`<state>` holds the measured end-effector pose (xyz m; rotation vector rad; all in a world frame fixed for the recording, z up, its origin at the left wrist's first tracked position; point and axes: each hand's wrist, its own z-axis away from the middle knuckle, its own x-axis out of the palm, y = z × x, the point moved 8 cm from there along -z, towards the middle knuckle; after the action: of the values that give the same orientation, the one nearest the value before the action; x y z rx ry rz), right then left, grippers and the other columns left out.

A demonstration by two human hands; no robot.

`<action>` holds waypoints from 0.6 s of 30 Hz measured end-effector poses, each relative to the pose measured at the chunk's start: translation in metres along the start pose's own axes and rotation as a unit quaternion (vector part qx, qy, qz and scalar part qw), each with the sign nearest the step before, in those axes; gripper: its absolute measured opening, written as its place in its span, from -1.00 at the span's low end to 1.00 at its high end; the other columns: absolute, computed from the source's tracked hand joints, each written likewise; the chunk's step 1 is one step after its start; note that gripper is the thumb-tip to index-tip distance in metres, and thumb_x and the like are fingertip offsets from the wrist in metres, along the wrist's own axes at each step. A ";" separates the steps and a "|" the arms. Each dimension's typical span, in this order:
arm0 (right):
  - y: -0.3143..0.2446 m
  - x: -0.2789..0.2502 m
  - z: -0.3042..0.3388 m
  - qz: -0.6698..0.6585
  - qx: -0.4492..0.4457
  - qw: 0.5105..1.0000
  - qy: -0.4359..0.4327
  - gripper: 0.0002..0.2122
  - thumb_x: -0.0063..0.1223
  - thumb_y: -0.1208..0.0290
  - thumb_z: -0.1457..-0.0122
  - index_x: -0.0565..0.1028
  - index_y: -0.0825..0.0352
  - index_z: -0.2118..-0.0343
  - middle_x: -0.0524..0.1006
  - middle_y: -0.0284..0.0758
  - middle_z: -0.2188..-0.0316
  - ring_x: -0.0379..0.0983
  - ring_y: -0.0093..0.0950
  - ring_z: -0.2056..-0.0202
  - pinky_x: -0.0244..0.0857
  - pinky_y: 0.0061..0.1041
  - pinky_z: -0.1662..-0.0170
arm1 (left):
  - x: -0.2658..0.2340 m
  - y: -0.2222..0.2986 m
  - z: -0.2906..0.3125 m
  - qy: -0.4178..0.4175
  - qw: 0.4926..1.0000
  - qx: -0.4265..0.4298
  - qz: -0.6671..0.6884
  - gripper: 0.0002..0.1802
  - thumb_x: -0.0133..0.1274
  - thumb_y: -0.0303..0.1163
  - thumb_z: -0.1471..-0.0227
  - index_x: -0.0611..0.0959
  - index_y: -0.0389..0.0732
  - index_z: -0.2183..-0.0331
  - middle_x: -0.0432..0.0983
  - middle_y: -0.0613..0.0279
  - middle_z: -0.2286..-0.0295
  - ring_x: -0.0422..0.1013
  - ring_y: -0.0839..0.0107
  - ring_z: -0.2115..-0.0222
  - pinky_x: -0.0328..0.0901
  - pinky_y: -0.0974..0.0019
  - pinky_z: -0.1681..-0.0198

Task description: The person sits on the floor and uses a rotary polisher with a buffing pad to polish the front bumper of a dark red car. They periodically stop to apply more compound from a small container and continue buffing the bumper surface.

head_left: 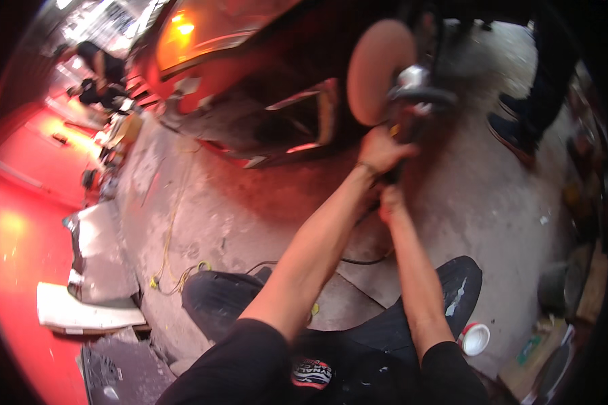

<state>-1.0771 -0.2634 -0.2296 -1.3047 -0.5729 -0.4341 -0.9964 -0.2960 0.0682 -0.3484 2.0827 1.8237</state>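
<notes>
My left hand (pixel 383 150) is wrapped round the front of a power polisher (pixel 412 108), close behind its head. Behind it, lower in the picture, my right hand (pixel 390 203) grips the rear of the tool's body; its fingers are partly hidden. The polisher carries a large round pale pad (pixel 381 73), turned on edge toward the left. Just beside the pad is the dark body of a car; whether they touch I cannot tell. The car's front shows a lit orange headlight (pixel 213 30) and a bumper (pixel 250 125) with openings. Motion blurs the tool.
A person in dark trousers and shoes (pixel 513 135) stands at the right. Another person (pixel 101 67) bends down at the far left. A yellow cord (pixel 165 260) and a dark cable (pixel 365 261) run over the concrete floor. Panels (pixel 105 250) lie left; a white-topped can (pixel 475 339) stands by my right knee.
</notes>
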 end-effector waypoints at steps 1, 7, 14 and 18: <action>0.035 0.012 0.029 0.020 0.030 0.998 0.043 -0.59 0.30 0.14 -0.25 0.51 0.11 -0.11 0.60 -0.51 0.21 0.55 -0.54 0.27 0.45 -0.36 0.23 | -0.003 -0.028 0.028 0.013 1.000 -0.007 -0.007 -0.09 0.54 -0.01 0.36 0.67 -0.36 -0.01 0.73 -0.15 0.18 0.68 0.06 0.13 0.51 0.07 -0.01; 0.070 0.109 0.172 -0.026 0.139 0.990 0.025 -0.65 0.27 0.43 -0.14 0.59 0.21 -0.02 0.64 -0.46 0.19 0.59 -0.51 0.24 0.48 -0.40 0.14 | -0.016 -0.154 0.144 0.016 0.983 -0.171 -0.065 -0.02 0.53 -0.02 0.34 0.59 -0.46 -0.06 0.69 -0.21 0.09 0.64 -0.04 0.03 0.48 0.06 -0.10; 0.031 0.107 0.148 -0.065 0.099 0.988 0.103 -0.84 0.03 0.44 -0.22 0.63 0.31 0.24 0.61 -0.23 0.54 0.59 -0.35 0.55 0.48 -0.30 0.41 | 0.000 -0.126 0.102 -0.017 0.983 -0.159 -0.092 -0.06 0.50 -0.01 0.32 0.63 -0.33 -0.08 0.70 -0.17 0.10 0.65 0.03 0.05 0.48 0.04 -0.07; -0.073 0.140 0.088 -0.054 0.137 0.989 -0.012 -0.80 -0.01 0.40 -0.17 0.61 0.32 0.48 0.58 -0.22 0.61 0.56 -0.32 0.56 0.48 -0.29 0.40 | -0.012 -0.021 0.013 0.019 0.998 -0.038 -0.051 -0.24 0.47 0.07 0.38 0.80 -0.42 0.25 0.76 -0.21 0.32 0.72 0.01 0.24 0.55 0.06 0.09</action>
<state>-1.0240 -0.1907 -0.0729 -1.0215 -0.7006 -0.4126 -0.9760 -0.2869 0.0525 -0.5044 1.9860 1.8516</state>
